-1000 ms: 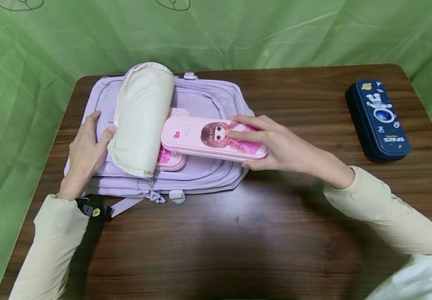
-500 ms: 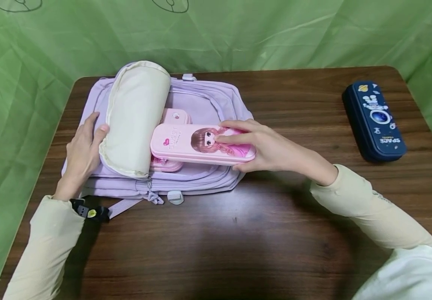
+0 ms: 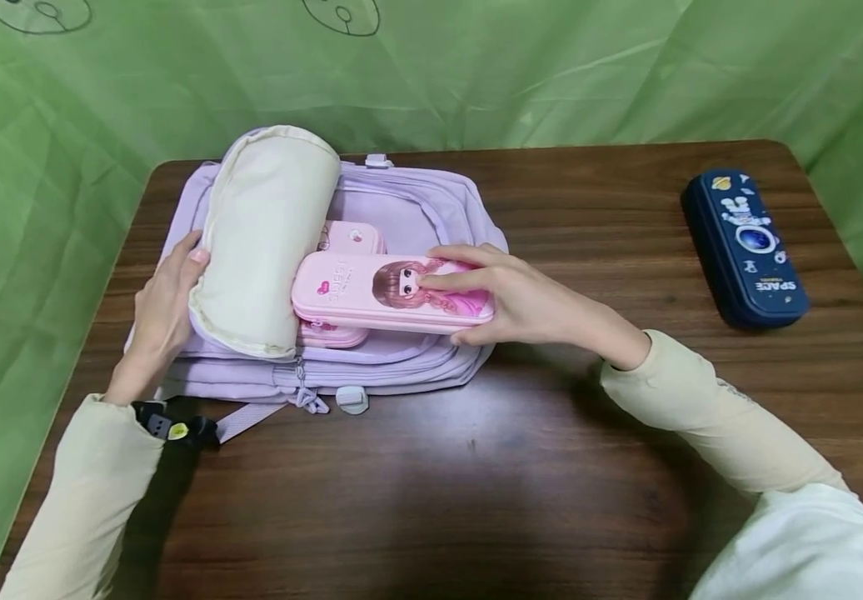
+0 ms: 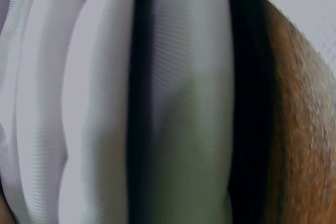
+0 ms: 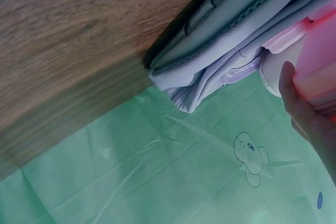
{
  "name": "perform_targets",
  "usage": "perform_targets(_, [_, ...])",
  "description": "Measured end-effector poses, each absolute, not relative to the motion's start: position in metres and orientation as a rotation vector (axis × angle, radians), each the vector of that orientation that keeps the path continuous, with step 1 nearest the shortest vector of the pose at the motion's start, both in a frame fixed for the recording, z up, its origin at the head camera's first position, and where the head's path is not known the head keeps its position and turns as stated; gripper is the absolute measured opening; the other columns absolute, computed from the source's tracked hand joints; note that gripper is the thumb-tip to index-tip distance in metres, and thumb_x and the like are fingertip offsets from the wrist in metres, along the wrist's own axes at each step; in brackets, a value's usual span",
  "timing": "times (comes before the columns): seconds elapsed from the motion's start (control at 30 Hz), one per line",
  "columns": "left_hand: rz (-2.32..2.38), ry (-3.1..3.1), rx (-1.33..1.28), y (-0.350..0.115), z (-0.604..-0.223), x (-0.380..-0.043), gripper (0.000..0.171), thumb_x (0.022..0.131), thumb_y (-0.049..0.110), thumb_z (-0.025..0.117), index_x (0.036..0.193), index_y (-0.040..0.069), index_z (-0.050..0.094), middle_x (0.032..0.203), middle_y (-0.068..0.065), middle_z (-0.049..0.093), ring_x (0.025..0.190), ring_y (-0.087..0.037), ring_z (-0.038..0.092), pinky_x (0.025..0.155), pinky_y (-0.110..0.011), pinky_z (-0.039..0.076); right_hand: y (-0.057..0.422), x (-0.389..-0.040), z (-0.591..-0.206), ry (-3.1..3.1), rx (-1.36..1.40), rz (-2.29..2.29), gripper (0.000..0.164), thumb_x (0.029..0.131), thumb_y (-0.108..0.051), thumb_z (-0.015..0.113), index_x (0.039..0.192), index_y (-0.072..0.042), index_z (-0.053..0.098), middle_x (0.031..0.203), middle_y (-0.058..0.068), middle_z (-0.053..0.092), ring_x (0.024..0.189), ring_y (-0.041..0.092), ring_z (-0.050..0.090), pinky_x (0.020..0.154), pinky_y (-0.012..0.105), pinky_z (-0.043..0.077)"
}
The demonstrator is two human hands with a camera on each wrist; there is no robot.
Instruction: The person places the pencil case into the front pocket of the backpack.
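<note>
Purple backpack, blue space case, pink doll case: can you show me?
Purple backpack (image 3: 411,229), head view: bare patch facing up.
Blue space case (image 3: 746,250), head view: middle of lid.
Pink doll case (image 3: 386,288), head view: printed doll's hair.

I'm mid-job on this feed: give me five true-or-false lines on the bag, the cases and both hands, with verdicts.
1. The right hand grips the pink doll case. True.
2. The navy space case lies on the backpack. False: it lies on the table, right of the backpack.
3. In the head view, the doll case hides part of a second pink case. True.
4. The left hand holds the second pink case. False: it is at the cream flap.
5. The backpack stands upright. False: it lies flat.
</note>
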State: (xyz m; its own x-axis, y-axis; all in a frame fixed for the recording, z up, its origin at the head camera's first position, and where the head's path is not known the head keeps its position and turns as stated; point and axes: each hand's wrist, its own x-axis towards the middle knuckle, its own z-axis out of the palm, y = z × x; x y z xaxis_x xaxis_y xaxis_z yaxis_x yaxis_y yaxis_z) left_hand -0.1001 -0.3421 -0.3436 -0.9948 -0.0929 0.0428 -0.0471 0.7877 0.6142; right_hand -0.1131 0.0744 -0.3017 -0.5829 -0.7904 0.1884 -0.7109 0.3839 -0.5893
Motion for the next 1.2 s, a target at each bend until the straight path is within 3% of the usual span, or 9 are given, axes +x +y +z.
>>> perform_targets(0.37, [-1.176,-2.887,0.209,-0.342,-0.338,-0.095,0.054,0.098,0.046,0.018,0.147,0.025,0.029,0.143,-0.023,0.034,0.125,-0.051,0.03,0.096,-0.064,0.02,0.069,-0.11,-0.315,2.53,-1.352,-0.98,0.063,0.073,-0.029,0.079,0.13,-0.014,0.057,0.142,0.01,0.039,0.129,0.027,0.034,0.104,0.042,0.028])
perform_targets(0.6, [-1.204,-2.888,0.245,-0.343,-0.339,-0.093,0.054,0.099,0.044,0.016,0.145,0.021,0.031,0.14,-0.025,0.035,0.122,-0.053,0.032,0.095,-0.065,0.022,0.063,-0.11,-0.319,2.472,-1.317,-1.022,0.065,0.071,-0.028,0.08,0.13,-0.013,0.057,0.143,0.011,0.039,0.128,0.026,0.035,0.104,0.042,0.028])
perform_targets(0.8, [-1.052,-2.88,0.07,-0.342,-0.345,-0.103,0.055,0.098,0.04,0.028,0.146,0.014,0.03,0.145,-0.02,0.032,0.128,-0.047,0.029,0.097,-0.064,0.02,0.078,-0.113,-0.301,2.536,-1.405,-0.955,0.064,0.074,-0.032,0.077,0.131,-0.014,0.055,0.142,0.01,0.04,0.128,0.027,0.036,0.103,0.046,0.029])
perform_targets(1.03, [-0.951,-2.883,0.108,-0.342,-0.347,-0.104,0.06,0.095,0.043,0.035,0.146,0.013,0.029,0.143,-0.024,0.033,0.127,-0.049,0.03,0.097,-0.064,0.021,0.089,-0.118,-0.281,2.855,-1.366,-0.844,0.061,0.074,-0.031,0.076,0.128,-0.011,0.058,0.14,0.016,0.041,0.096,0.031,0.047,0.078,0.043,0.041])
perform_targets(1.2, [-0.953,-2.876,0.12,-0.341,-0.348,-0.102,0.06,0.095,0.044,0.034,0.146,0.013,0.03,0.144,-0.022,0.033,0.128,-0.047,0.03,0.096,-0.064,0.021,0.08,-0.122,-0.28,2.889,-1.233,-0.782,0.06,0.074,-0.029,0.077,0.129,-0.012,0.058,0.141,0.015,0.04,0.092,0.032,0.046,0.077,0.043,0.039])
